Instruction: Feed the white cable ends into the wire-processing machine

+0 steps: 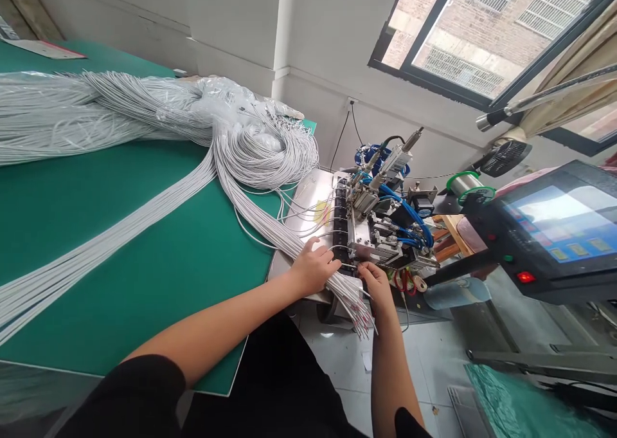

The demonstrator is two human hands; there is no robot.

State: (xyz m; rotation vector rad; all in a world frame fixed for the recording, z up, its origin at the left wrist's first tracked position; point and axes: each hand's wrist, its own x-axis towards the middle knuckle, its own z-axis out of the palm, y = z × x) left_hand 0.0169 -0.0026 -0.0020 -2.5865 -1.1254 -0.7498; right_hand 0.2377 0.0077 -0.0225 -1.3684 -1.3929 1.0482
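Tabletop: green work surface (pixel 159 264), one corner toward the person, piled along its far side with pale wires and clear plastic (pixel 226 97).
Room: pale wall (pixel 322 84) behind; dark-framed window (pixel 450 39) upper right, brickwork outside; tiled floor (pixel 354 364) below.
Bench kit: machine (pixel 373 216) with blue tubes beside the table; wire spool (pixel 466 187) and lit screen (pixel 569 219) to its right.
Wire bundle: runs off the tabletop, over the machine's pale base (pixel 303 200), passing under the left hand (pixel 315 269).
Long axis: slanting from the coiled wires (pixel 270 158), upper left, to lower right; loose, reddish-tipped ends (pixel 357 312) point down and right, near the right forearm.
Single wire (pixel 348 266): nearly level, spanning the two hands beside the machine's black strip (pixel 340 213).
Left fingers: curled narrow above the bundle, tips on the single wire; grip on the bundle, cannot tell.
Right hand (pixel 373 280): thumb and finger pinched on that wire's end.
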